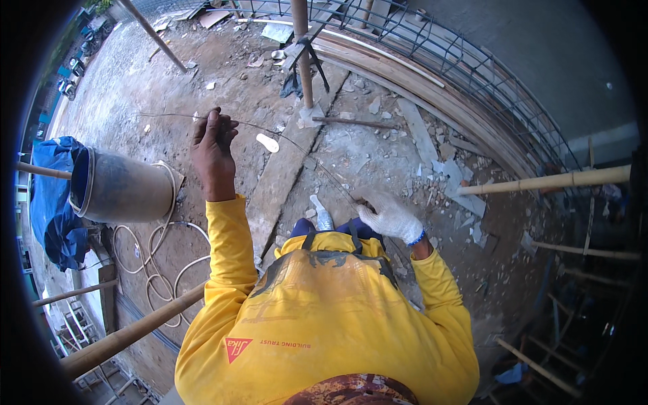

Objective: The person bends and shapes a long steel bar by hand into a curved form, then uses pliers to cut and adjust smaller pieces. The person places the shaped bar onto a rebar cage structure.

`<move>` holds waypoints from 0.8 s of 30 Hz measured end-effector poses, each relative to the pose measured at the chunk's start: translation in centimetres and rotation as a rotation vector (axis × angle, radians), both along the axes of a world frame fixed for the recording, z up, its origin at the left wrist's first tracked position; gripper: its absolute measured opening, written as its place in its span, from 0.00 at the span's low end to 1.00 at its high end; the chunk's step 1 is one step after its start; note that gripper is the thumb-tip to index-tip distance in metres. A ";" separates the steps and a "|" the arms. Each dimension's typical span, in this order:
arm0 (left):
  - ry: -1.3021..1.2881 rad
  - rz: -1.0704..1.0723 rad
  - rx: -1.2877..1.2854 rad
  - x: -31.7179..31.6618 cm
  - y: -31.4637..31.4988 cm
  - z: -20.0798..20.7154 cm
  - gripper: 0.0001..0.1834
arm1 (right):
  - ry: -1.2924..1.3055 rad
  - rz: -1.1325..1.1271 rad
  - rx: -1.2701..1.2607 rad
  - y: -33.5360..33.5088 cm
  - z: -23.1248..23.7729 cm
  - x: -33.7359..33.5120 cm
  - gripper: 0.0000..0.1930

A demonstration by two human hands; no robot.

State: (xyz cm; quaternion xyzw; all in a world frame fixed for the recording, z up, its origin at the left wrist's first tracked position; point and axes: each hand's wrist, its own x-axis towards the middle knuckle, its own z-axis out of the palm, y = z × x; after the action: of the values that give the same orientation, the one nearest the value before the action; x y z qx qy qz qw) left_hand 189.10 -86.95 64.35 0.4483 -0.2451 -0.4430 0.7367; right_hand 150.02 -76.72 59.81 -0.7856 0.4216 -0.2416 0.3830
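Observation:
A thin wire (pixel 260 127) stretches in front of me from one hand to the other, bowed slightly, and its loose end runs on past my left hand to the left. My bare left hand (pixel 216 148) is raised and closed, with the thumb and fingers pinching the wire. Lower and to the right, my right hand (pixel 390 214), in a white knit glove with a blue band at the wrist, closes around the wire's other stretch. The fingertips of the glove are partly hidden. Both sleeves are yellow.
A large drum (pixel 128 185) with blue sheeting (pixel 57 202) lies left, beside a coiled hose (pixel 158 266). Bamboo poles (pixel 547 181) cross on both sides; an upright post (pixel 302 57) stands ahead. Planks and a rebar cage (pixel 466 57) line the far right. Rubble covers the ground.

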 end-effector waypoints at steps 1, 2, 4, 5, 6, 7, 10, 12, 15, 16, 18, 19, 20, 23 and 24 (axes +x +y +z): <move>0.026 0.009 0.032 0.0 0.0 -0.3 0.15 | 0.015 -0.019 0.043 0.1 -0.1 0.2 0.17; 0.072 0.012 0.064 0.0 -0.1 -0.6 0.15 | 0.024 -0.047 0.110 0.2 -0.2 0.4 0.17; 0.144 -0.002 0.100 0.2 -0.2 -1.1 0.16 | -0.012 -0.096 0.211 0.4 -0.1 0.5 0.16; 0.167 -0.020 0.103 0.5 -0.3 -1.2 0.17 | -0.060 -0.118 0.244 0.6 0.0 0.5 0.16; 0.189 -0.038 0.105 0.8 -0.4 -1.3 0.17 | -0.108 -0.139 0.278 0.7 0.1 0.3 0.16; 0.187 -0.041 0.140 1.1 -0.5 -1.4 0.18 | -0.041 -0.110 0.308 0.8 0.1 0.0 0.16; 0.068 0.008 0.118 1.6 -0.6 -1.9 0.17 | 0.201 0.004 0.347 1.0 -0.3 -1.5 0.15; -0.025 0.076 0.100 1.8 -0.8 -2.3 0.16 | 0.413 0.109 0.308 1.2 -1.2 -2.7 0.14; -0.149 0.197 0.041 2.3 -0.9 -2.6 0.13 | 0.395 0.116 0.299 1.6 -2.9 -4.7 0.17; -0.185 0.233 0.041 2.6 -0.8 -2.5 0.12 | 0.408 0.094 0.334 1.7 -3.5 -5.3 0.17; -0.267 0.295 -0.033 3.3 -0.8 -2.1 0.11 | 0.392 0.038 0.395 2.1 -4.6 -6.2 0.15; -0.304 0.322 -0.056 3.4 -0.7 -1.9 0.11 | 0.316 0.041 0.425 2.3 -5.2 -6.4 0.15; -0.351 0.382 -0.062 3.4 -0.6 -1.7 0.11 | 0.241 0.028 0.458 2.6 -5.9 -6.4 0.14; -0.306 0.299 -0.070 1.9 -0.5 -1.3 0.12 | 0.174 -0.074 0.481 2.9 -7.8 -6.1 0.13; -0.323 0.280 -0.069 1.3 -0.7 -1.0 0.12 | 0.139 -0.132 0.456 2.9 -8.4 -5.9 0.13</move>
State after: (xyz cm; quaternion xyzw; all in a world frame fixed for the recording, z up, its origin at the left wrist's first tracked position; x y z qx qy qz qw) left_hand 190.37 -87.65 63.33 0.5175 -0.3105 -0.2502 0.7571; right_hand 144.16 -73.86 51.44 -0.6644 0.5410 -0.1102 0.5037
